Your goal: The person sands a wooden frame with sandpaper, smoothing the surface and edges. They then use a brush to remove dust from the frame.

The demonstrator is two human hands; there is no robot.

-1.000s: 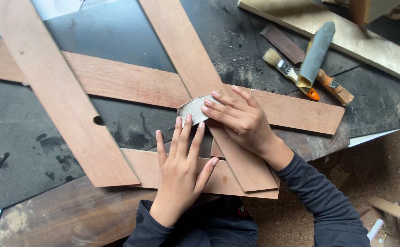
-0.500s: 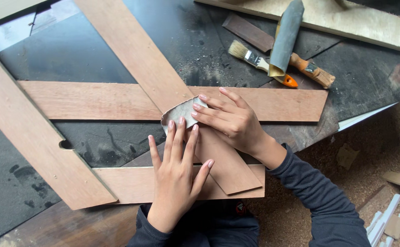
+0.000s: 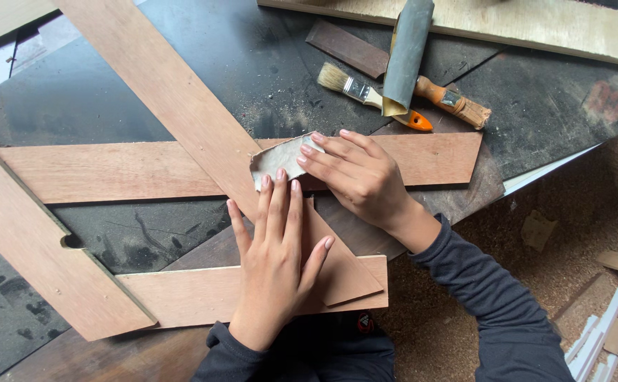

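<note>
Left edge: a pale brown plywood strip with a half-round notch (image 3: 40, 247) runs diagonally, and a long diagonal plywood slat (image 3: 174, 99) crosses a horizontal reddish-brown wooden slat (image 3: 111, 170) on the dark, dusty worktable (image 3: 75, 120).

Centre: left hand (image 3: 277, 262) lies flat, fingers spread apart, palm down on the lower end of the diagonal slat, fingertips touching the small torn piece of grey sandpaper (image 3: 277, 161). Sandpaper sits at the crossing of the two slats.

Right hand (image 3: 358, 177) presses it with fingers together, flat, not pinched.

Judgement: sandpaper looks light, limp, gritty; best held under flat fingertips. Slats appear thin, stiff, likely to slide unless pinned.

Upper right: bristle paintbrush with an orange handle (image 3: 372, 95), rolled grey sheet (image 3: 408, 53).
</note>
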